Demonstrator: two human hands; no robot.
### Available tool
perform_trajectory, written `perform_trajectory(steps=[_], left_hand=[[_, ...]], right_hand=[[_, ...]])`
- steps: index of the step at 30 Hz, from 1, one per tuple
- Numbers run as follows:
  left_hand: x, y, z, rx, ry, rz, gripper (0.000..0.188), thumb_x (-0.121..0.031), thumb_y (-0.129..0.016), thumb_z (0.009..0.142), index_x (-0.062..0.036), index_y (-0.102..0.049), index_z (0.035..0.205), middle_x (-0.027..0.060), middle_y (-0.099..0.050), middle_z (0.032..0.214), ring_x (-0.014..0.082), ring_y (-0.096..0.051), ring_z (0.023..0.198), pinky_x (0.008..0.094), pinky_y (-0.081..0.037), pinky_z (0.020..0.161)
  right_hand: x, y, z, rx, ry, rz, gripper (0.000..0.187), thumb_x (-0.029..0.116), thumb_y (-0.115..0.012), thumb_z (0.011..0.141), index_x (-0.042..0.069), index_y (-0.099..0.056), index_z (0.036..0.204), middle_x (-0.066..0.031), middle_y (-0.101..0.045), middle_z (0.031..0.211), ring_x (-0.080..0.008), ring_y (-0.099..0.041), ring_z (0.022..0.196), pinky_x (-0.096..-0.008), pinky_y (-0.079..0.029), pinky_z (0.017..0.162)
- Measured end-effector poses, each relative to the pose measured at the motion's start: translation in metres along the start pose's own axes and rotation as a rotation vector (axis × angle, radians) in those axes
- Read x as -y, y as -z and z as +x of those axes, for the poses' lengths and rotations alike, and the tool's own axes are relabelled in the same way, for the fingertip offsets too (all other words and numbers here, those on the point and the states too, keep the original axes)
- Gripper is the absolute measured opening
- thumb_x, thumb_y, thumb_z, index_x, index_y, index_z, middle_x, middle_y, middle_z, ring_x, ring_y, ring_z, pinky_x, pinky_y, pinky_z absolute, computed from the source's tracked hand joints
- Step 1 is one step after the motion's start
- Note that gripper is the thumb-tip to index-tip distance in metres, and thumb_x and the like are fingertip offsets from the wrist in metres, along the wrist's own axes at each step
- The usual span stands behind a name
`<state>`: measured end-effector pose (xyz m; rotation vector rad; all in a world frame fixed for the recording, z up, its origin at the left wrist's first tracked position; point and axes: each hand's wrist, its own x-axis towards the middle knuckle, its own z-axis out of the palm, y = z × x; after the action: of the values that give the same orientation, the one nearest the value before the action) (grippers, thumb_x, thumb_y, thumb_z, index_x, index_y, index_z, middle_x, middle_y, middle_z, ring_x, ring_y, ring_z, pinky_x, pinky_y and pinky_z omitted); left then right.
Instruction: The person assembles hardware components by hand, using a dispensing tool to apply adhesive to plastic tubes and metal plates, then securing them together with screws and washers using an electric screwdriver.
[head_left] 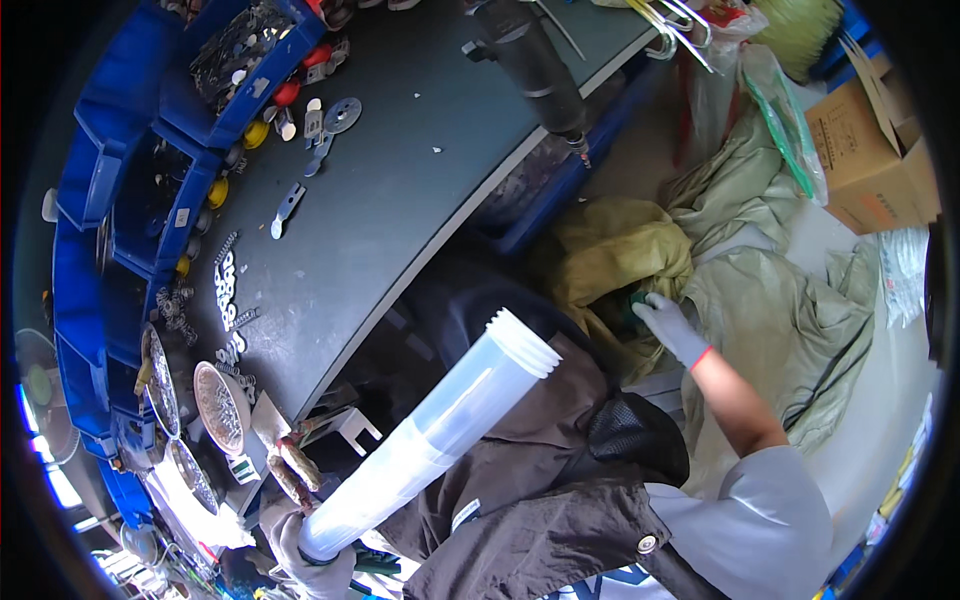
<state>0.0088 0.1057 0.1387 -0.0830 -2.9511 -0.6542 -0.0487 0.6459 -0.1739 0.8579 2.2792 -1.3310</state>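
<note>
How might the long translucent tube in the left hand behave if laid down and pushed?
The tube would probably roll, since its sides look round. It seems light for its size, as its walls look like thin plastic. It is likely fairly stiff: held low by the left hand, it shows no obvious sag.

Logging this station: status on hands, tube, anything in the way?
Left hand gripping translucent tube by lower end. Tube tilted, ribbed end up. Right hand at olive sack's mouth, grip unclear. Black power driver apart from both hands.
</note>
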Motion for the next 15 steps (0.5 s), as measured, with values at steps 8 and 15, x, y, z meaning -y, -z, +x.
perform_trajectory(steps=[8,15], left_hand=[[0.034,-0.002,-0.013,0.205,0.095,-0.201,0.064,-0.009,-0.081,0.049,-0.003,-0.056,0.108,0.0114,-0.06,0.094,0.0224,-0.061,0.085,0.0339,-0.049,0.077],[0.032,0.024,-0.019,0.624,0.29,-0.775,0.066,-0.012,-0.089,0.051,-0.0013,-0.062,0.111,0.0088,-0.067,0.104,0.0174,-0.064,0.096,0.0329,-0.05,0.088]], right_hand=[[0.242,0.046,-0.136,0.572,0.638,0.952,0.058,0.017,-0.058,0.082,0.002,-0.034,0.133,-0.0137,-0.054,0.117,-0.0202,-0.059,0.091,-0.0314,-0.048,0.086],[0.333,0.059,-0.198,0.542,1.769,0.271,0.059,0.051,-0.068,0.078,0.001,-0.062,0.108,-0.0188,-0.06,0.099,-0.0312,-0.061,0.081,-0.0378,-0.05,0.069]])
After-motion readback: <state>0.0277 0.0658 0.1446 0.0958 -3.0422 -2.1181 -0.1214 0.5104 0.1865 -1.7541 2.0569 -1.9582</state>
